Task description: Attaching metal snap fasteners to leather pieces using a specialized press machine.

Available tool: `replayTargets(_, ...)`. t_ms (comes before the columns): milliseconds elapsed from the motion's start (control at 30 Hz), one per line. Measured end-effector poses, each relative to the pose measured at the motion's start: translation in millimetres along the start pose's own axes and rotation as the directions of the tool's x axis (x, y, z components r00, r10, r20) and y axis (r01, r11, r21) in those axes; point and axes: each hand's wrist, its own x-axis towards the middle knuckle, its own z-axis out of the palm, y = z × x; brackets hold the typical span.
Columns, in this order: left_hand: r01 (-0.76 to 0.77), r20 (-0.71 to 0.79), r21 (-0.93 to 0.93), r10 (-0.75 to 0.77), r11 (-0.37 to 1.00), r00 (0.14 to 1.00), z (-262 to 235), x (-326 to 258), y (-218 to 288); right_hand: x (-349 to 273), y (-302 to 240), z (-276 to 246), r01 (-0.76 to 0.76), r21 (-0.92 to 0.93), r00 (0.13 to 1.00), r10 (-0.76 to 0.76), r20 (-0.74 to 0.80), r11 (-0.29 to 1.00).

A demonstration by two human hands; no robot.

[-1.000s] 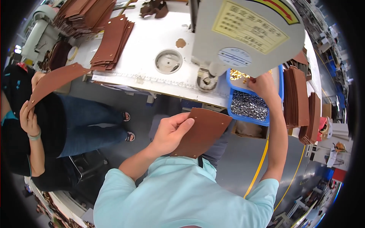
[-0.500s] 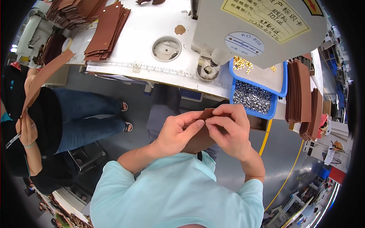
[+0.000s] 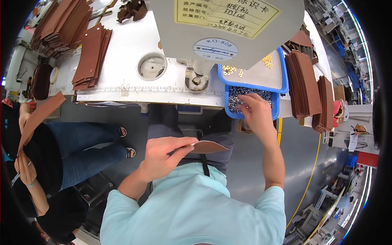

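My left hand [image 3: 165,157] pinches a brown leather piece [image 3: 210,147] between thumb and fingers, above my lap. The piece is seen nearly edge-on and juts out to the right. My right hand [image 3: 258,112] is over a blue bin [image 3: 274,111] filled with small silver metal fasteners [image 3: 234,105]. Its thumb and index finger are spread apart among or just over the fasteners, and no piece shows between them. Directly behind is a blue tray [image 3: 284,75] with small gold-coloured fasteners [image 3: 267,61].
A grey machine [image 3: 171,43] rises over the white table [image 3: 118,87], its die [image 3: 197,81] near the front edge. Brown leather stacks [image 3: 302,83] stand at right, more leather pieces [image 3: 92,57] at left. A co-worker [image 3: 45,151] on the left holds a leather strip [image 3: 41,116].
My right hand has let go of the leather piece and moved forward and right to the bin of silver fasteners. My left hand keeps the piece and has shifted left. The view has turned right.
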Motion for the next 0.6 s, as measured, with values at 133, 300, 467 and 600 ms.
replayTargets(133, -0.069, 0.022, 0.002, 0.069, 0.998, 0.997, 0, 1, -1, 6, 33, 16, 0.083, -0.058, 0.995, -0.086, -0.051, 0.995)
replayTargets(300, -0.368, 0.005, 0.013, 0.368, 0.930, 0.930, 6, 3, -2, 12, 34, 17, 0.140, -0.159, 0.983, -0.156, -0.096, 0.977)
replayTargets(467, -0.506, 0.018, 0.075, 0.506, 0.859, 0.862, 4, 0, -8, 12, 30, 12, 0.150, -0.128, 0.968, -0.172, -0.180, 0.980)
replayTargets(600, -0.548, 0.010, 0.091, 0.549, 0.832, 0.835, 2, -4, -10, -5, -15, -8, 0.003, 0.327, 0.989, 0.046, -0.143, 0.945)
